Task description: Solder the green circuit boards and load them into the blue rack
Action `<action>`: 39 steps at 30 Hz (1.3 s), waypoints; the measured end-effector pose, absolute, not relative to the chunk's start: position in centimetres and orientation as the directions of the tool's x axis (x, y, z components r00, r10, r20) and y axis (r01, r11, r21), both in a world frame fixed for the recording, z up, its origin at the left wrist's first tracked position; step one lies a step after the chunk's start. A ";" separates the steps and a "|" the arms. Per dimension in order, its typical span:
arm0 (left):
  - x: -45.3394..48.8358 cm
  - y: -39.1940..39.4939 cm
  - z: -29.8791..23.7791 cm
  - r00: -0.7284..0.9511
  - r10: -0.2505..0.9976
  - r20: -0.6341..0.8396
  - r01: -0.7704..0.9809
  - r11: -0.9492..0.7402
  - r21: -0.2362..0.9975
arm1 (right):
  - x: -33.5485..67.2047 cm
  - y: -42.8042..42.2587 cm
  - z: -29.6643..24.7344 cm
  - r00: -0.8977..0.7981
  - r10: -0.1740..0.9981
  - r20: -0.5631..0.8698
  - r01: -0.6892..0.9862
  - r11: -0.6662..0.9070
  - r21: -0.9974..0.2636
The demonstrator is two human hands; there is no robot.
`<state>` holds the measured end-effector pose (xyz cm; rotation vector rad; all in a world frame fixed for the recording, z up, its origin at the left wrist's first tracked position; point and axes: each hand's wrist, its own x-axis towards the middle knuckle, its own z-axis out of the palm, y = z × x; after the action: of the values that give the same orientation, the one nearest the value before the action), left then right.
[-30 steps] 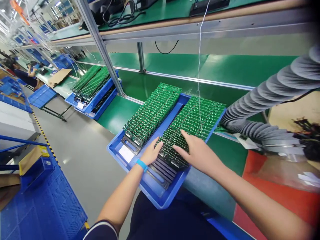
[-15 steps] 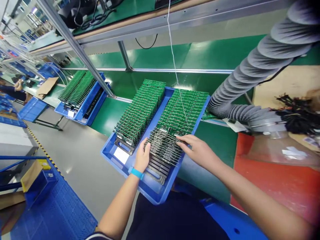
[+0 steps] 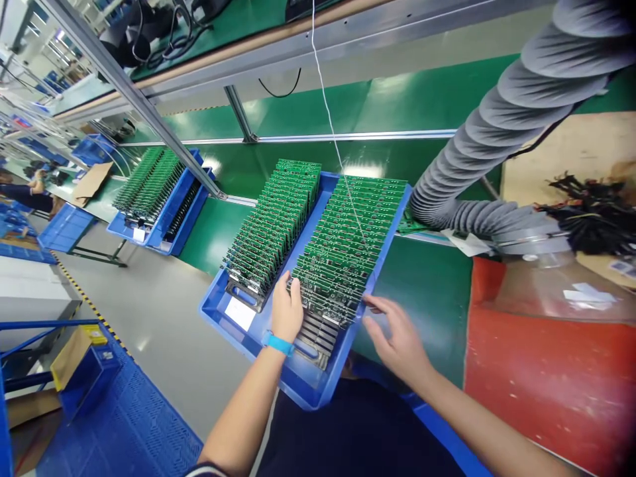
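Note:
A blue tray (image 3: 303, 391) juts over the bench edge and holds two racks of upright green circuit boards (image 3: 342, 245). My left hand (image 3: 287, 310), with a blue wristband, rests flat against the near end of the right-hand row of boards, fingers stretched out and together. My right hand (image 3: 397, 338) hovers at the tray's right rim, fingers spread, holding nothing. The left row of boards (image 3: 273, 225) stands untouched beside it.
A grey ribbed hose (image 3: 477, 159) curves across the right above a red mat (image 3: 546, 371). A second blue tray of boards (image 3: 154, 192) sits further left on the green bench. Blue crates (image 3: 109, 424) lie on the floor. A white cord (image 3: 328, 112) hangs over the tray.
My right hand has slid off the top of the boards to the tray's right rim. My left hand has moved slightly left along the near end of the row.

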<state>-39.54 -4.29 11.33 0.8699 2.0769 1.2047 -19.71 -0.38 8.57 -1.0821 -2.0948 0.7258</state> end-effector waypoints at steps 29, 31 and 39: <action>-39.7 -5.0 10.3 -0.738 0.651 -0.180 0.031 0.299 0.954 | -21.8 3.2 11.7 -0.723 0.649 0.238 0.499 0.728 -0.469; -39.5 -5.1 10.3 -0.774 0.615 -0.149 0.062 0.307 0.950 | -22.4 3.4 12.0 -0.742 0.621 0.254 0.488 0.760 -0.430; -39.4 -3.9 10.8 -0.796 0.599 -0.084 0.139 0.316 0.939 | -19.9 4.7 17.9 -0.570 0.643 0.512 0.502 0.766 -0.402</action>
<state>-39.41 -3.90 10.83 0.6542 2.1686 1.4840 -19.86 4.72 17.87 -0.8506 -2.2996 0.2780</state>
